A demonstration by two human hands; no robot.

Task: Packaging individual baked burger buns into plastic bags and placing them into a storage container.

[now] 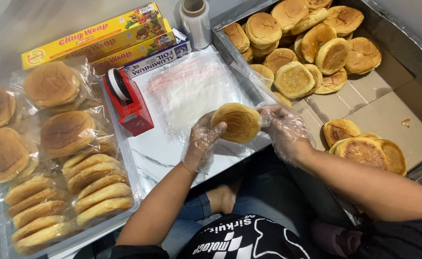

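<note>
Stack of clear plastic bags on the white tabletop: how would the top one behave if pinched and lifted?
The clear plastic bags look thin and wrinkled, so one would probably hang limp. They seem very light, likely to shift or flutter when nudged. Glossy film on a smooth white tabletop may slide, and sheets could cling together, so the gloved left hand might lift several.

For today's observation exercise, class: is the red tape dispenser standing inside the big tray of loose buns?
No, the red tape dispenser stands on the white marbled table, left of the big tray of loose buns.
</note>
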